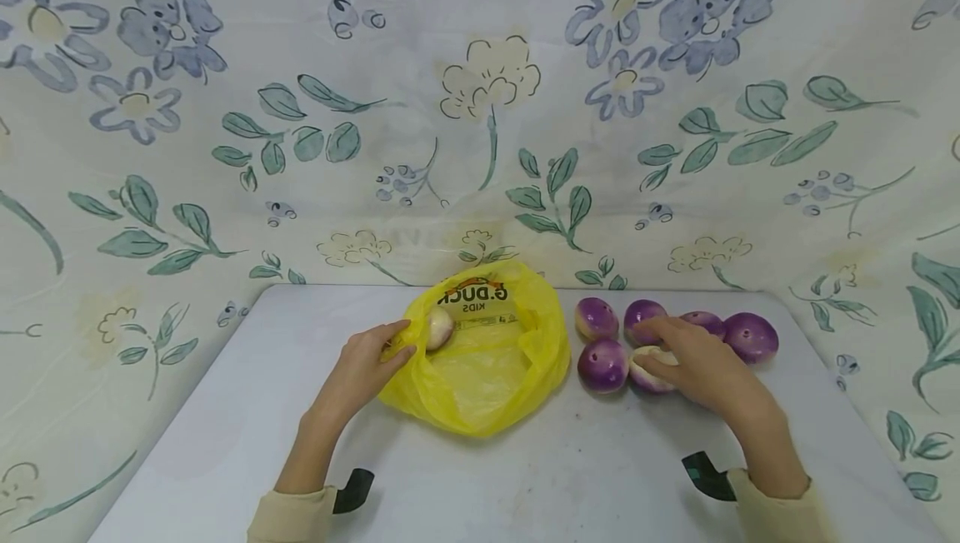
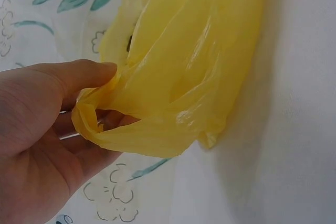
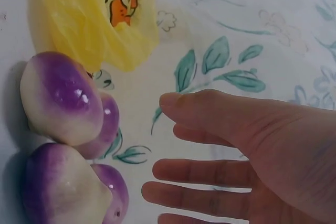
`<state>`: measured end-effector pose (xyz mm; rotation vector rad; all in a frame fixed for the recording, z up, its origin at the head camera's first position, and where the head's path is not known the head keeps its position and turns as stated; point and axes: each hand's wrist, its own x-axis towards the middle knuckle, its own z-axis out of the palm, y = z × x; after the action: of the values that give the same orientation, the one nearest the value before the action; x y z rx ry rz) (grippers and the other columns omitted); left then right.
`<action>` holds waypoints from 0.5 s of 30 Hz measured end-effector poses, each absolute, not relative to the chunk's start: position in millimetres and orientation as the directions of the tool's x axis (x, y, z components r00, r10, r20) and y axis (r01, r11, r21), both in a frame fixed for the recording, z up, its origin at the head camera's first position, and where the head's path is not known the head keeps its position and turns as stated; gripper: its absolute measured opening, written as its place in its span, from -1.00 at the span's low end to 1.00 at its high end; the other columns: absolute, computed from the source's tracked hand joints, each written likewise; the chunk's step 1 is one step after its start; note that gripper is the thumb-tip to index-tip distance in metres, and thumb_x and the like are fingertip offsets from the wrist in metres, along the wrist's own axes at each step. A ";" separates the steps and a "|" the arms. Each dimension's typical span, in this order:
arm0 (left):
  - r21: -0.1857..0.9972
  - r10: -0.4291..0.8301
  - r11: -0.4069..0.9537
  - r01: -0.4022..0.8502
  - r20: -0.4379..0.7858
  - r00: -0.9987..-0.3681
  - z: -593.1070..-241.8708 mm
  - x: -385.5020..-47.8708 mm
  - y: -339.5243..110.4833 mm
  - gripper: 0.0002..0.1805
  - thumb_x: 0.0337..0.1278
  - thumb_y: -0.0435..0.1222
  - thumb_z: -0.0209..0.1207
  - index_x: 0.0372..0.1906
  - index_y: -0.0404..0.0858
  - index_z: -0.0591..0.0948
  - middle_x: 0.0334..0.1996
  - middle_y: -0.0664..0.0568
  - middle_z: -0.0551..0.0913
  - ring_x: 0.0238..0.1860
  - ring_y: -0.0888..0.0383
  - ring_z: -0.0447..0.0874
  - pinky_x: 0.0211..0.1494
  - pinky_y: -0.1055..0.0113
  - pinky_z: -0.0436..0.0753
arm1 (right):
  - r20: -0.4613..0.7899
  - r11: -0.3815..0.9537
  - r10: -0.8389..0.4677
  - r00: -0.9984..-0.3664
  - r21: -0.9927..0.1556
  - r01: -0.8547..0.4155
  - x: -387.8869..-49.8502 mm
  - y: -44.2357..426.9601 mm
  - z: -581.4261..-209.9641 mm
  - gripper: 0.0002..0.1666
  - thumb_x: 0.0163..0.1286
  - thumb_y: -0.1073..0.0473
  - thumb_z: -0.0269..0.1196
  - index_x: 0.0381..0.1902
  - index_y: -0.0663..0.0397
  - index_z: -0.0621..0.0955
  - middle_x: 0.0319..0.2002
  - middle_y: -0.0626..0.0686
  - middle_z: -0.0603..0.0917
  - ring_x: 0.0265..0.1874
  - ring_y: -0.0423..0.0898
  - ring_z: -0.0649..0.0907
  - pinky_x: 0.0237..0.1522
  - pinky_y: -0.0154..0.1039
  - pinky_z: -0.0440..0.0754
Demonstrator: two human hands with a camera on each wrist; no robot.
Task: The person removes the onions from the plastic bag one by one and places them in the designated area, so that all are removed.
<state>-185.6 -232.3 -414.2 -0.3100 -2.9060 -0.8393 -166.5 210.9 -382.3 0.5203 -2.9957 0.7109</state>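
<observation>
A yellow plastic bag [image 1: 551, 343] stands with its mouth spread wide, and dark print shows on its far inner side. Inside, against the left wall, lies a whitish turnip [image 1: 439, 328]. My left hand [image 1: 367, 360] pinches the bag's left rim between thumb and fingers; the left wrist view shows the yellow film [image 2: 131, 135] bunched there. Several purple-and-white turnips [image 1: 603, 366] sit in a cluster to the right of the bag. Over that cluster hovers my right hand [image 1: 701, 364], fingers extended, holding nothing. Below its thumb is a pale-topped turnip [image 1: 651, 378], partly hidden by the hand.
Everything stands on a white table [image 1: 517, 493]. A floral-patterned sheet [image 1: 420, 118] rises behind the table's far edge and along both sides. The rightmost turnip [image 1: 752, 338] lies near the table's right edge.
</observation>
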 end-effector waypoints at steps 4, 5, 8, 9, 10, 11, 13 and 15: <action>0.515 0.171 0.826 0.230 0.160 -0.972 -414.4 -185.5 -231.1 -0.49 0.27 -0.26 0.23 0.27 -0.37 0.50 0.19 -0.29 0.59 0.21 -0.19 0.58 0.24 -0.08 0.59 | 0.125 0.835 -0.339 -0.932 -0.416 -0.360 -168.0 204.2 -384.6 -0.50 0.36 -0.07 0.28 0.16 0.06 0.58 0.13 0.13 0.67 0.10 0.14 0.66 0.19 0.17 0.58; 0.514 0.171 0.826 0.231 0.162 -0.972 -414.2 -185.3 -230.8 -0.49 0.27 -0.26 0.23 0.27 -0.38 0.50 0.19 -0.29 0.59 0.21 -0.19 0.58 0.24 -0.08 0.59 | 0.131 0.837 -0.342 -0.930 -0.408 -0.365 -168.4 203.0 -385.2 -0.49 0.35 -0.05 0.28 0.16 0.07 0.58 0.13 0.14 0.67 0.09 0.15 0.66 0.18 0.16 0.58; 0.512 0.169 0.828 0.228 0.160 -0.973 -414.4 -185.4 -230.2 -0.49 0.27 -0.26 0.23 0.27 -0.38 0.50 0.18 -0.29 0.60 0.20 -0.18 0.59 0.23 -0.07 0.60 | 0.140 0.842 -0.357 -0.924 -0.379 -0.383 -169.5 199.1 -387.2 -0.50 0.34 -0.02 0.29 0.16 0.10 0.58 0.11 0.16 0.68 0.10 0.17 0.65 0.17 0.17 0.59; 0.511 0.169 0.829 0.227 0.158 -0.973 -414.4 -185.5 -230.2 -0.49 0.27 -0.26 0.22 0.27 -0.38 0.50 0.18 -0.29 0.59 0.20 -0.19 0.59 0.23 -0.07 0.60 | 0.138 0.845 -0.361 -0.922 -0.371 -0.386 -169.9 197.6 -388.2 -0.50 0.35 -0.02 0.29 0.16 0.10 0.58 0.10 0.15 0.68 0.10 0.18 0.65 0.17 0.17 0.59; 0.510 0.170 0.830 0.226 0.155 -0.973 -414.3 -185.6 -230.2 -0.50 0.27 -0.26 0.22 0.27 -0.38 0.50 0.18 -0.29 0.59 0.20 -0.19 0.59 0.23 -0.07 0.60 | 0.133 0.847 -0.361 -0.923 -0.366 -0.385 -170.3 195.9 -389.3 -0.49 0.35 -0.03 0.29 0.17 0.08 0.58 0.11 0.15 0.68 0.11 0.17 0.65 0.17 0.17 0.59; 0.508 0.172 0.831 0.227 0.154 -0.973 -414.1 -185.6 -230.0 -0.50 0.28 -0.26 0.22 0.27 -0.38 0.50 0.18 -0.30 0.59 0.19 -0.19 0.59 0.22 -0.07 0.60 | 0.127 0.851 -0.363 -0.923 -0.359 -0.384 -170.8 194.2 -390.5 -0.49 0.35 -0.04 0.28 0.17 0.07 0.58 0.10 0.14 0.68 0.09 0.16 0.65 0.15 0.16 0.61; 0.509 0.171 0.832 0.222 0.146 -0.974 -413.6 -185.6 -230.2 -0.50 0.28 -0.25 0.22 0.27 -0.37 0.50 0.19 -0.30 0.59 0.19 -0.19 0.59 0.22 -0.07 0.60 | 0.121 0.853 -0.371 -0.921 -0.349 -0.389 -171.9 190.1 -393.0 -0.50 0.35 -0.05 0.28 0.16 0.05 0.58 0.07 0.13 0.69 0.04 0.13 0.67 0.09 0.13 0.65; 0.508 0.170 0.833 0.218 0.139 -0.975 -413.1 -185.6 -230.4 -0.50 0.29 -0.25 0.21 0.27 -0.37 0.50 0.19 -0.30 0.59 0.19 -0.19 0.59 0.22 -0.07 0.60 | 0.113 0.853 -0.374 -0.921 -0.349 -0.389 -173.0 185.5 -395.3 -0.51 0.35 -0.07 0.28 0.16 0.00 0.58 0.05 0.10 0.70 -0.02 0.07 0.69 0.02 0.16 0.67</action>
<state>-185.6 -230.4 -413.1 -0.3105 -2.9230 -0.8259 -173.0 185.5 -395.3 0.6146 -2.9840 0.5747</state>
